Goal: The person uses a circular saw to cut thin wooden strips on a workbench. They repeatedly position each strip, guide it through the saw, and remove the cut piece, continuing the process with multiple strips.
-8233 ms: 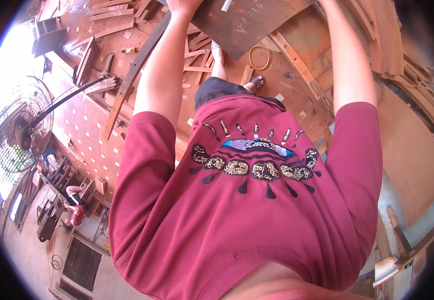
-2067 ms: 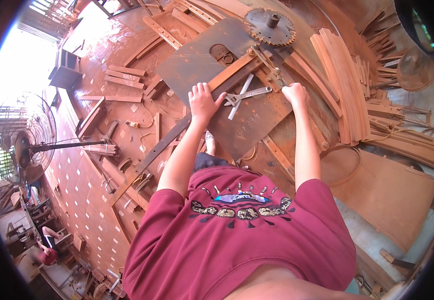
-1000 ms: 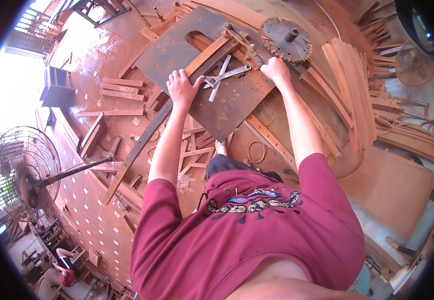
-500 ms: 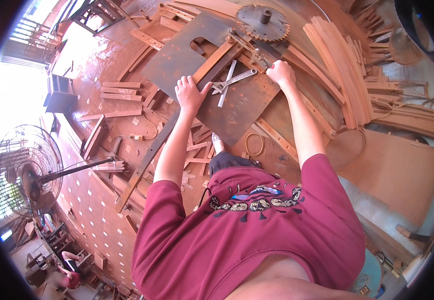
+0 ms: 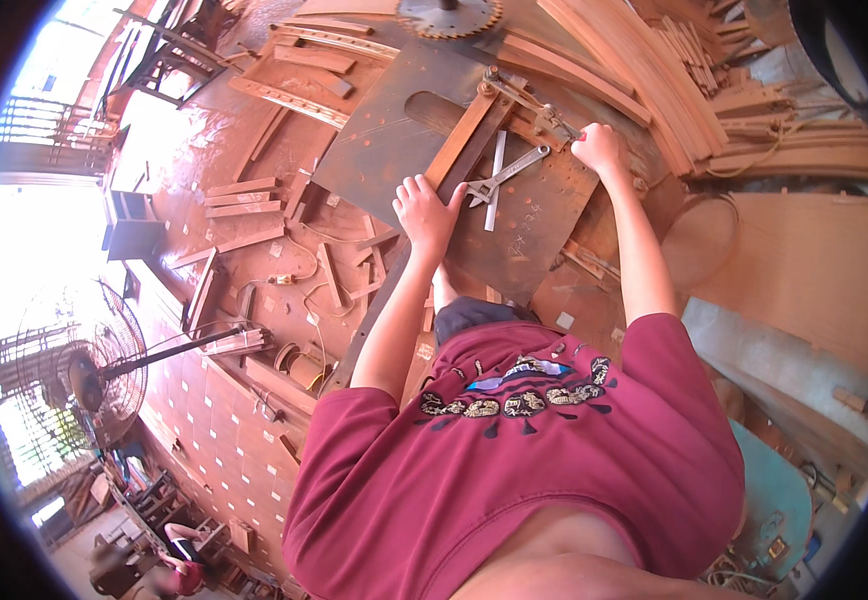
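A dark metal plate (image 5: 369,140) with a long slot lies before me, with a wooden bar (image 5: 462,135) fixed across it. My left hand (image 5: 426,212) rests at the bar's near end, fingers laid forward and thumb spread. Closed in a fist, my right hand (image 5: 602,150) grips the handle of a metal toggle clamp (image 5: 557,124) at the plate's right side; a bit of red shows at the grip. Between my hands, an adjustable wrench (image 5: 519,172) lies across a flat light metal strip (image 5: 495,200) on the plate.
A toothed circular saw blade (image 5: 446,20) lies flat beyond the plate. Long curved planks (image 5: 634,85) are stacked at the far right. Offcuts (image 5: 244,198) and a cable litter the floor at left, near a standing fan (image 5: 84,375). Another person (image 5: 186,575) sits far off, lower left.
The plate, with its bar and clamp, has shifted right relative to the saw blade, and both my hands have moved with it. My view has also shifted; the wrench still lies on the strip.
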{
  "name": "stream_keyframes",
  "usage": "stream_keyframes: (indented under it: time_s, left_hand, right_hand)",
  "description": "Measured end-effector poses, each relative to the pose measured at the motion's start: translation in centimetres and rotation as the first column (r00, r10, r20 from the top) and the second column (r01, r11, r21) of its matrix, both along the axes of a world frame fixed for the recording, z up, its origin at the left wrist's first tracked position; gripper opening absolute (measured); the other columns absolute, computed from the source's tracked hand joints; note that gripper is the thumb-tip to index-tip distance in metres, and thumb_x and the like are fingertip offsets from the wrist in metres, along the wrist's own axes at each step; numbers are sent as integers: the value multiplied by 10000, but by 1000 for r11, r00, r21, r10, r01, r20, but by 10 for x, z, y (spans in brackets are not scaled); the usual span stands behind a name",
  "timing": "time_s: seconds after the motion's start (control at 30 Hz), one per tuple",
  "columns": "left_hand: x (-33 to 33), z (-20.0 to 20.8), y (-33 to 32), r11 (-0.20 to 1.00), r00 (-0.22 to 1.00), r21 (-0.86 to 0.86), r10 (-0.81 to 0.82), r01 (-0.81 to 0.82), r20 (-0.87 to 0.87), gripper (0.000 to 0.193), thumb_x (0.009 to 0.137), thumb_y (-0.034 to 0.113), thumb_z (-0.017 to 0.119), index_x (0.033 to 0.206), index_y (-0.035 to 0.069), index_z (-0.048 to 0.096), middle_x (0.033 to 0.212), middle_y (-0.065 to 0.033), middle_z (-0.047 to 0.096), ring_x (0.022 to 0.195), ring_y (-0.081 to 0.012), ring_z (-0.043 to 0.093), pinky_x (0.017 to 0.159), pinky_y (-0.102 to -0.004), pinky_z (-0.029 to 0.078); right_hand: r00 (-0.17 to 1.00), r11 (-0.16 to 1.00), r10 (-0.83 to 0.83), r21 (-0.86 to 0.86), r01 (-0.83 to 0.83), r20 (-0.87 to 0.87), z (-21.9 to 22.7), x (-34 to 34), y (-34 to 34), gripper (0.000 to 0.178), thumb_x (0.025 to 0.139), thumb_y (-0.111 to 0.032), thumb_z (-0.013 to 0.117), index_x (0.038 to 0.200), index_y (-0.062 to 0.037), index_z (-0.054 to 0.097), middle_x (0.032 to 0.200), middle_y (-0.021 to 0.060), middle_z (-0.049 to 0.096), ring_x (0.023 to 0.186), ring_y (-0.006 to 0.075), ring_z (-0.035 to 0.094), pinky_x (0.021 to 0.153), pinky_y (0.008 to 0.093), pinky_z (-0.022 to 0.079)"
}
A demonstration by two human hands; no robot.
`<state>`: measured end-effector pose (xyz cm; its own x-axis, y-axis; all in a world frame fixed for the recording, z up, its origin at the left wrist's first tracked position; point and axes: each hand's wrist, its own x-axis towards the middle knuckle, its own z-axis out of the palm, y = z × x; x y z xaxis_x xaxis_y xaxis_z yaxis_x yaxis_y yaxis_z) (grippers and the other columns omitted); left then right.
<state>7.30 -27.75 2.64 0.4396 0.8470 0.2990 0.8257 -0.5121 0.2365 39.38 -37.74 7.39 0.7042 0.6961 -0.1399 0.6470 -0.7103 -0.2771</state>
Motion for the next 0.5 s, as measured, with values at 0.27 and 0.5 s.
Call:
stream_keyframes:
  time_s: [0.27,0.5]
  left_hand:
    - [15,-3,-48,999,1000,-29,-18,18,-2,739,888,679,661,1072,-35,613,1066,-173,590,1042,-358,573,913,-465,467]
    - [16,-3,-48,1000,998,-25,-14,12,-61,735,894,674,654,1081,-36,613,1069,-162,592,1044,-347,577,905,-452,467]
  right_hand:
    - [997,993,-80,-91,79,-6,12,10,-48,363,764,-239,637,1066,-113,797,1104,209,743,1064,409,711,935,488,574]
    - [984,976,-178,-128,174,-22,16,5,-40,435,791,-273,631,1175,-132,781,1207,182,731,1153,374,694,979,472,560]
